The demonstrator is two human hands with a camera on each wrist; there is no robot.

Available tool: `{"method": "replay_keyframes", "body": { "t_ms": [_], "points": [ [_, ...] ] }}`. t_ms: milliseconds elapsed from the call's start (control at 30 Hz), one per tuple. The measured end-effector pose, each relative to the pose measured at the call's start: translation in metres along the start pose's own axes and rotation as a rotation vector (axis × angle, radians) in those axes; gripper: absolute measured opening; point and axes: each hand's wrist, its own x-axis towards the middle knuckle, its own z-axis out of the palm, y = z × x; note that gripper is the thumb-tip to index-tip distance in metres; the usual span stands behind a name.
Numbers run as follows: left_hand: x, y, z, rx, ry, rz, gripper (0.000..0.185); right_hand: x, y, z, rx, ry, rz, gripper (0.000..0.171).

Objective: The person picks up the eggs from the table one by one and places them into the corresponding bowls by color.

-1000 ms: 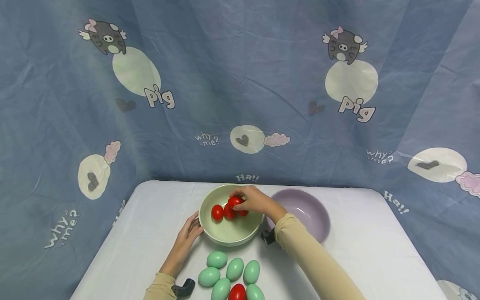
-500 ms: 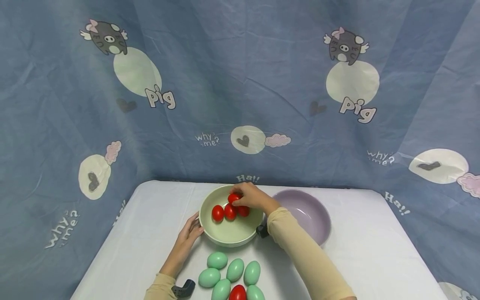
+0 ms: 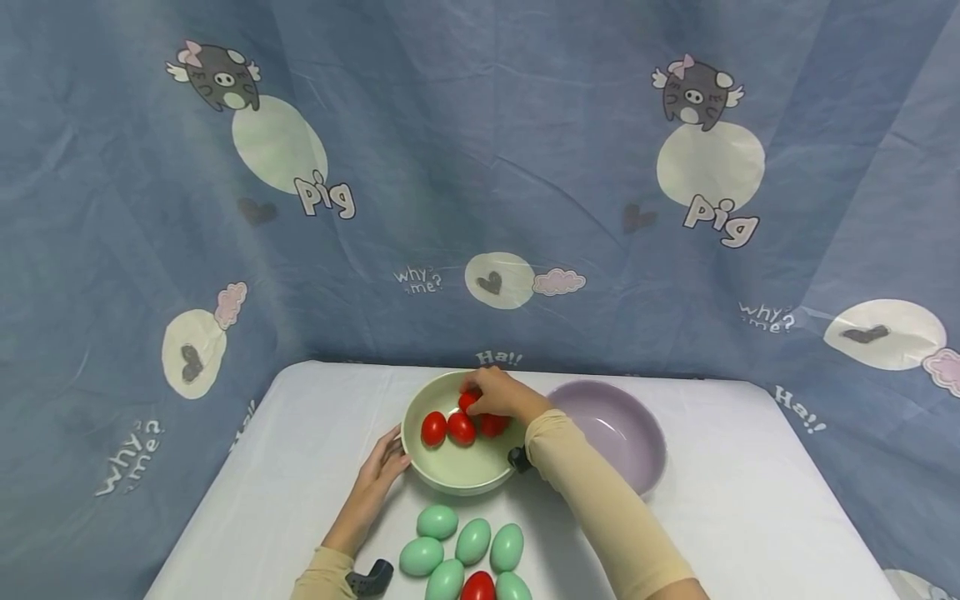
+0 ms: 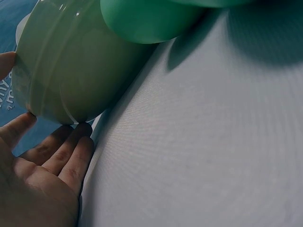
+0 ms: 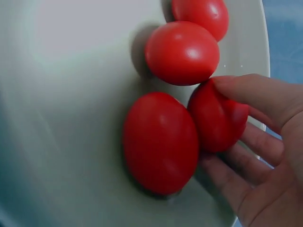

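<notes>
In the head view my right hand [image 3: 504, 393] is down inside a pale green bowl [image 3: 467, 471], pinching a red egg [image 5: 213, 123] between thumb and fingers. The right wrist view shows this egg against two other red ones, a larger-looking red egg [image 5: 161, 144] and a red egg [image 5: 182, 53] lying on the bowl's floor. One more lies at that view's top edge. My left hand [image 3: 381, 468] touches the bowl's left side from outside, thumb toward the front; in the left wrist view its fingertips [image 4: 83, 128] meet the wall low down.
A purple bowl [image 3: 626, 442] stands right of the green one, partly behind my right forearm. Several green eggs [image 3: 422, 557] and a red egg [image 3: 478, 587] lie on the white tablecloth [image 3: 750, 517] in front. A blue printed curtain [image 3: 600, 208] hangs behind the table.
My right hand has lowered the red egg into the far part of the bowl, among the other red eggs. My left hand has stayed at the bowl's side.
</notes>
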Motion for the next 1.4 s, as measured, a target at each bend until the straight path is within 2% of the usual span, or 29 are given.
{"method": "replay_keyframes", "body": {
  "t_ms": [300, 733, 933, 1133, 1400],
  "points": [
    [-0.001, 0.0, 0.001, 0.001, -0.002, 0.001, 0.063, 0.0, -0.006, 0.001, -0.061, -0.084, 0.074, 0.033],
    [0.001, 0.0, 0.003, -0.002, -0.003, 0.009, 0.063, 0.0, -0.004, 0.001, -0.091, -0.1, 0.088, 0.03],
    [0.002, 0.0, 0.003, -0.004, 0.002, 0.014, 0.062, 0.0, -0.005, -0.003, -0.048, -0.107, 0.089, 0.034],
    [0.001, 0.0, 0.002, -0.005, -0.001, -0.003, 0.062, -0.004, -0.001, -0.006, -0.027, -0.073, 0.028, 0.037],
    [0.0, 0.0, 0.001, -0.008, 0.007, 0.009, 0.063, -0.019, -0.001, -0.016, 0.123, -0.033, -0.044, 0.04]
  ]
}}
